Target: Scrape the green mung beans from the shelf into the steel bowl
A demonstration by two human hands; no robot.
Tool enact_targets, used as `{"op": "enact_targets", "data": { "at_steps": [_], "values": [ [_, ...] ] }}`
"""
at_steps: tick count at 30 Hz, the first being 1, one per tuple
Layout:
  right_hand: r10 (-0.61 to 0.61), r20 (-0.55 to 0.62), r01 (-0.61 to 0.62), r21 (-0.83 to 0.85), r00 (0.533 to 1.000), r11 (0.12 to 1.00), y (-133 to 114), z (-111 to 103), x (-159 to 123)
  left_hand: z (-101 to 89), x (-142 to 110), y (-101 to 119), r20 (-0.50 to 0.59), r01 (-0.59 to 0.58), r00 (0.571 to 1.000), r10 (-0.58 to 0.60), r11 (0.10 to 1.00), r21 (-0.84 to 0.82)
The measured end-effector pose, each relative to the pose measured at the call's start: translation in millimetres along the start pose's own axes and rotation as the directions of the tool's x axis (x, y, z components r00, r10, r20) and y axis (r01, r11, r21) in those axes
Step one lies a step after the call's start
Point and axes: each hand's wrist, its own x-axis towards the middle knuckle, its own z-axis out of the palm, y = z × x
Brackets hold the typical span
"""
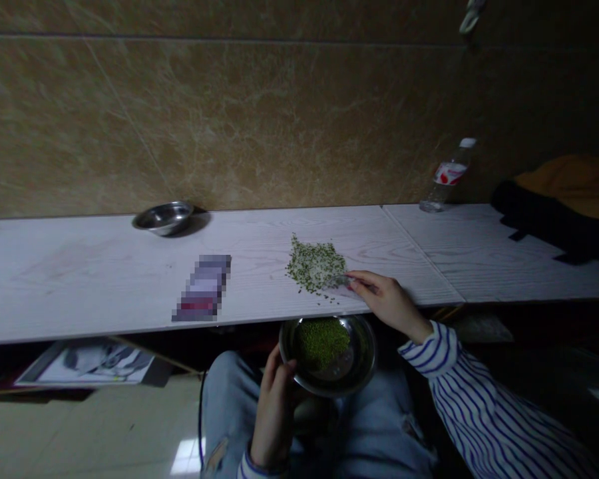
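My left hand [273, 406] grips the left rim of a metal bowl [364, 372], its thumb over the edge. The bowl is just below the table's front edge, above my lap, and has green beans [324, 342] in it, probably mung beans. On the table lies a loose pile of green beans mixed with white grains [315, 265] that look like rice. At the pile's right edge, my right hand [382, 296] pinches a thin, see-through piece [337, 284] low against the tabletop. Its exact kind is too blurred to tell.
A second metal bowl [164, 219] stands at the back left by the wall. A pixelated flat object [203, 287] lies left of the pile. At the back right are a plastic bottle [446, 176] and dark and orange cloth [569, 193]. Below is an open shelf [90, 362].
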Motion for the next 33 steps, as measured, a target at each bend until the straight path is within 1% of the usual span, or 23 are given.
{"op": "enact_targets", "data": {
  "at_steps": [3,8,13,17,24,28,33],
  "values": [
    [0.006,-0.008,-0.006,0.007,1.0,1.0,0,2,3,0.1,0,2,-0.023,0.011,1.0,-0.01,1.0,0.023],
    [0.002,0.03,-0.003,0.034,1.0,0.999,1,5,4,-1.2,0,2,-0.021,0.014,1.0,-0.013,1.0,0.015],
    [0.004,0.023,-0.005,0.061,1.0,0.998,0,7,8,-2.1,1,2,-0.027,0.008,1.0,-0.008,1.0,0.003],
    [0.003,0.042,-0.005,0.055,0.999,0.998,-2,13,13,-1.5,-1,4,-0.032,0.02,0.999,-0.019,1.0,0.009],
    [-0.015,0.073,0.009,0.08,0.997,0.997,-4,13,10,-1.8,-1,4,-0.059,0.014,0.998,-0.013,1.0,0.013],
    [-0.005,0.057,0.001,0.07,0.998,0.998,-4,13,11,-0.9,-1,4,-0.049,0.015,0.999,-0.014,1.0,0.011],
    [-0.033,0.09,0.026,0.079,0.995,0.997,-7,13,9,-1.0,-2,5,-0.03,0.009,1.0,-0.009,1.0,0.004]
  ]
}}
